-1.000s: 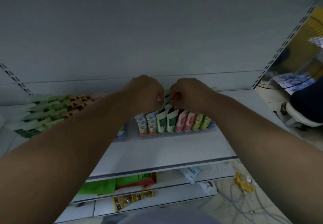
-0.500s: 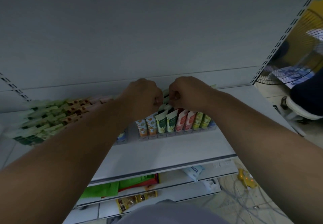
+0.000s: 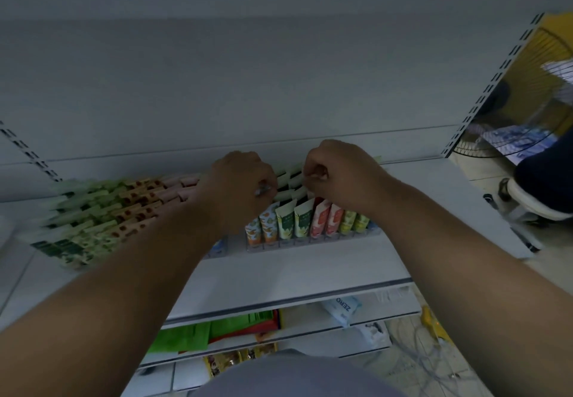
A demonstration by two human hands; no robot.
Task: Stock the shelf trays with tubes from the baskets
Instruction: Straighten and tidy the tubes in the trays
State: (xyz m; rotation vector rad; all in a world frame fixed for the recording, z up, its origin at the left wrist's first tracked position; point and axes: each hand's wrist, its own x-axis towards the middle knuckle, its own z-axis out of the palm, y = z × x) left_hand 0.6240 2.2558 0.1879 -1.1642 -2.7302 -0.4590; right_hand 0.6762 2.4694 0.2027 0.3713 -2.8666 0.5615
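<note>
Both hands' curled fingers hide what each grip holds.

Light: dim and bluish overall, a pale bright strip along the very top edge.
Shadow: the shelf back panel (image 3: 279, 71) sits in grey shade, darker toward its upper band.
Blur: the tubes on the left (image 3: 102, 210) are smeared by motion blur; forearms in the foreground are soft.
Sharpest: the upright tubes in the tray (image 3: 304, 220).
Distortion: wide-angle bending; the slotted upright (image 3: 493, 86) leans.

A grey shelving back panel (image 3: 279, 71) fills the dim view; at right, a slotted upright (image 3: 496, 83) and perhaps a fan (image 3: 508, 145).
</note>
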